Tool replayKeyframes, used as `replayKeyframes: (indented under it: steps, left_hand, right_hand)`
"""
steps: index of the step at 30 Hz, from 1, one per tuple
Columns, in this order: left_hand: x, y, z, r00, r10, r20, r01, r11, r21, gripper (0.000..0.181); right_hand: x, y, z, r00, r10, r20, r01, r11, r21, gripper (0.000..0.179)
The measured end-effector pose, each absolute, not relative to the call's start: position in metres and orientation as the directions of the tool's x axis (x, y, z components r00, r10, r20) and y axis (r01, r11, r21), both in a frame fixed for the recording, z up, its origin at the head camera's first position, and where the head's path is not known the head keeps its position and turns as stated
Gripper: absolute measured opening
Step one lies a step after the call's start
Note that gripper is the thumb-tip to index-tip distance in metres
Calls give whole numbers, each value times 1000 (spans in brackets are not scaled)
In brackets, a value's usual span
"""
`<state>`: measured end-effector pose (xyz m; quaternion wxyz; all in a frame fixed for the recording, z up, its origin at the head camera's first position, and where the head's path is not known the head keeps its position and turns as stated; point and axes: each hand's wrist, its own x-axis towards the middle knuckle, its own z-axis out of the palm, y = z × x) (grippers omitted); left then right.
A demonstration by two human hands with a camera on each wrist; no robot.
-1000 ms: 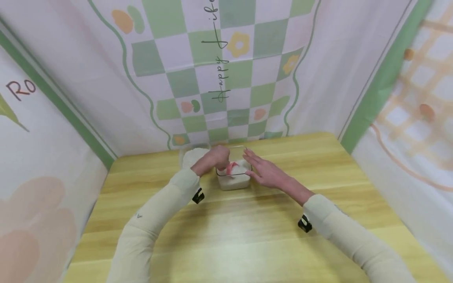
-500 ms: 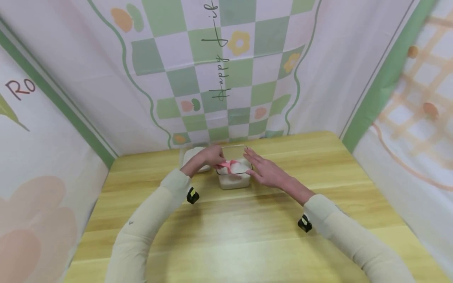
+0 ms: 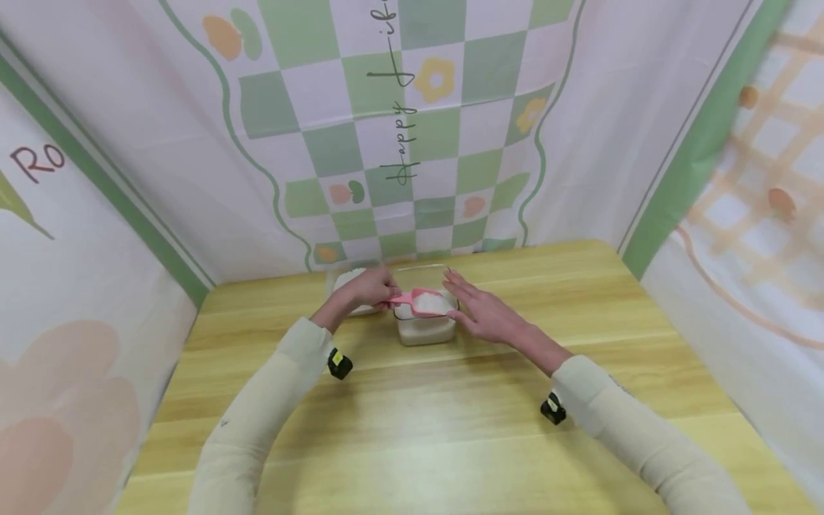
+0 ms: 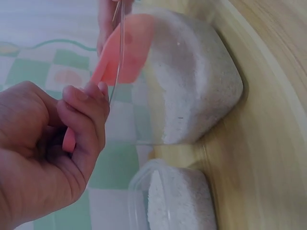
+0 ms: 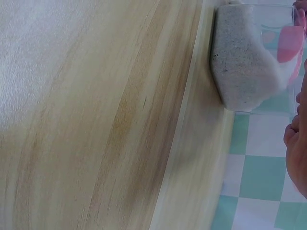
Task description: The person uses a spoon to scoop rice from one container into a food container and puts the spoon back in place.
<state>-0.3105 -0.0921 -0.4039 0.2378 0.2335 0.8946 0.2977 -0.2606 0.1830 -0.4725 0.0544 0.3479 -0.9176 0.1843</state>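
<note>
My left hand (image 3: pixel 373 287) grips a pink scoop (image 3: pixel 425 303) by its handle. White grains lie in the scoop, which is over the mouth of a clear box (image 3: pixel 426 333) partly filled with the same white grains. In the left wrist view, the curled fingers of the left hand (image 4: pixel 48 143) wrap round the handle, and the blade of the scoop (image 4: pixel 136 48) overlaps the box's rim. My right hand (image 3: pixel 486 313) has its fingers extended at the box's right rim. Only a sliver of the right hand (image 5: pixel 298 153) shows in the right wrist view.
A smaller clear container (image 4: pixel 139 184) with white grains stands left of the box, partly hidden behind my left hand in the head view. The wooden table (image 3: pixel 425 415) ends at a patterned cloth (image 3: pixel 412 179) behind both containers.
My left hand has moved left and lifted the pink scoop out of the grains, now carrying a load. The right hand has stayed at the box's rim.
</note>
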Motion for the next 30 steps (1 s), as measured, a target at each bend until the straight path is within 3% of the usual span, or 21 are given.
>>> replayKeyframes:
  steps: [17, 23, 30]
  left_hand:
    - [-303, -124, -411, -779, 558, -286, 64, 525, 849, 31]
    - [-301, -133, -408, -771, 567, -290, 30, 486, 873, 29]
    - [-297, -143, -407, -809, 531, -252, 43, 480, 876, 28]
  right_hand:
    - [-261, 183, -472, -752, -619, 227, -658, 687, -308, 62]
    - [-261, 184, -472, -751, -621, 223, -659, 686, -307, 62]
    - [-262, 183, -473, -747, -623, 231, -664, 682, -306, 61]
